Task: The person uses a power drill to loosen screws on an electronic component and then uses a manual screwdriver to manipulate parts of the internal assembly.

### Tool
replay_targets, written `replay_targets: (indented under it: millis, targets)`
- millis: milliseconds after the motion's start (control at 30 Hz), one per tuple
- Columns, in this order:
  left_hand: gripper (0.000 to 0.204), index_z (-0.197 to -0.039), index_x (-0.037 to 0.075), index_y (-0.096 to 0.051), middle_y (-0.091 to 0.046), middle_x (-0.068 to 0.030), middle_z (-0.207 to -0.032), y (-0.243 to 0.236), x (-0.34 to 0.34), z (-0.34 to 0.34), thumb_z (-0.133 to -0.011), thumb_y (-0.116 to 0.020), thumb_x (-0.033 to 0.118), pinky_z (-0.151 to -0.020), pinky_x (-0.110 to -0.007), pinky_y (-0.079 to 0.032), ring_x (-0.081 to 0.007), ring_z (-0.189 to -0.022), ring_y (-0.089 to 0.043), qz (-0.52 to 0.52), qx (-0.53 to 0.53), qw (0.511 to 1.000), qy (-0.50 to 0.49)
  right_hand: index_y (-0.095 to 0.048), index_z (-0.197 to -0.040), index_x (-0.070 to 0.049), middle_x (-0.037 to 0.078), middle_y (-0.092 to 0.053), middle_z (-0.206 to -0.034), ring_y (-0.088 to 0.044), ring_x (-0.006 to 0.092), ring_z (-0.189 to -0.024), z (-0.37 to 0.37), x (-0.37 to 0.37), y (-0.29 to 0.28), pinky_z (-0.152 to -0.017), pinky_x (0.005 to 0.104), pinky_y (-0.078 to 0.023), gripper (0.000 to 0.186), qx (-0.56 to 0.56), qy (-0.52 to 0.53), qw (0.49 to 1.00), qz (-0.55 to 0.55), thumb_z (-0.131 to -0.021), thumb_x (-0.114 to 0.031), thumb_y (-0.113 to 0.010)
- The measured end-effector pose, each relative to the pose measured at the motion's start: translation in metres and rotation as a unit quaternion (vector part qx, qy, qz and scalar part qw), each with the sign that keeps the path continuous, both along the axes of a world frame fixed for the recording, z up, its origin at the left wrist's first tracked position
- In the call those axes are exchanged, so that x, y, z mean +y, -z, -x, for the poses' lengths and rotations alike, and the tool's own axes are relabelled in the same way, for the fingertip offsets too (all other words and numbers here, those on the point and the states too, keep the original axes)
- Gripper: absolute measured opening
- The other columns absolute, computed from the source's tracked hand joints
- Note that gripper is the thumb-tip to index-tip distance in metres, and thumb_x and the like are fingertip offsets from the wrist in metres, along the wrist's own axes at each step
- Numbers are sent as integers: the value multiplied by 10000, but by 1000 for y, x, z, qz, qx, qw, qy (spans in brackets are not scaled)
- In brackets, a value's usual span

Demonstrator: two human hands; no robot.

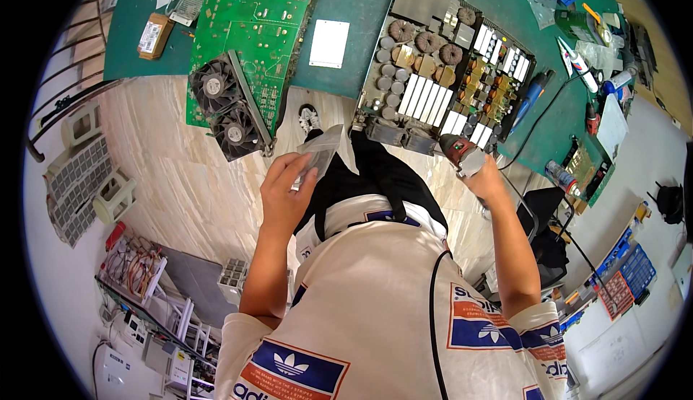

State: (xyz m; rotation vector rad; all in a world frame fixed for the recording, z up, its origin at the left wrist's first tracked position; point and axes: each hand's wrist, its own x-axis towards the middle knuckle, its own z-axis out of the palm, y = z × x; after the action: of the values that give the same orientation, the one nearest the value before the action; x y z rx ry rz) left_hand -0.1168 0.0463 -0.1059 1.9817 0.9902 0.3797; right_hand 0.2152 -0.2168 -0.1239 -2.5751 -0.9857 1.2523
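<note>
My left hand (287, 183) is closed on a small clear plastic bag (326, 146), pinched between thumb and fingers in front of my body. What the bag holds I cannot make out. My right hand (486, 181) is wrapped round a cordless drill (457, 149), dark with red and grey parts. The drill's front end points at the near edge of an open power unit (427, 100) full of coils, capacitors and white heat sinks. Whether the tip touches the unit is hidden. Left of it, a large green circuit board (242, 25) carries two black fans (224, 108) overhanging the table edge.
On the green table (343, 0) lie a white card (329, 44) and a brown box (154, 36). Blue-handled tools (533, 99), a white tube (580, 63) and a spray can (561, 178) crowd the right side. A black cable (538, 129) runs across there.
</note>
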Motion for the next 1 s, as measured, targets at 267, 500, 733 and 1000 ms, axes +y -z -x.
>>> replay_targets:
  millis: [267,500,733,1000]
  targets:
    - [302,-1105,8,-746,-700,-106,-1020,-3,1,-6,-809,-791,-31,-757,-311,-565,-216,-830,-706,9,-8,1000,-3,-643,-1194,-40,119,-712,-941,-702,290,-720,19,-16,21,-649,393,-563,457,128,231,962,-75,-752,-53,-758]
    - [307,-1107,12,-747,-699,-107,-1018,-1,2,-4,-807,-797,-26,-758,-312,-561,-220,-835,-705,-4,-10,1000,-1,-604,-1081,-42,67,-640,-857,-634,205,-621,55,12,10,-555,361,-521,305,216,470,854,-53,-807,-6,-734]
    - [304,-1108,16,-746,-696,-109,-1023,-5,7,-4,-811,-794,-26,-759,-314,-560,-223,-840,-707,14,-8,1000,13,-597,-1048,-28,62,-637,-843,-630,200,-620,77,8,18,-563,351,-513,288,212,491,843,-54,-796,1,-733]
    - [298,-1105,10,-743,-694,-112,-1027,-1,18,6,-813,-788,-31,-751,-309,-561,-218,-833,-706,26,-21,999,37,-589,-990,-26,72,-625,-754,-626,202,-585,73,19,11,-526,365,-515,240,209,570,794,-22,-797,-22,-731]
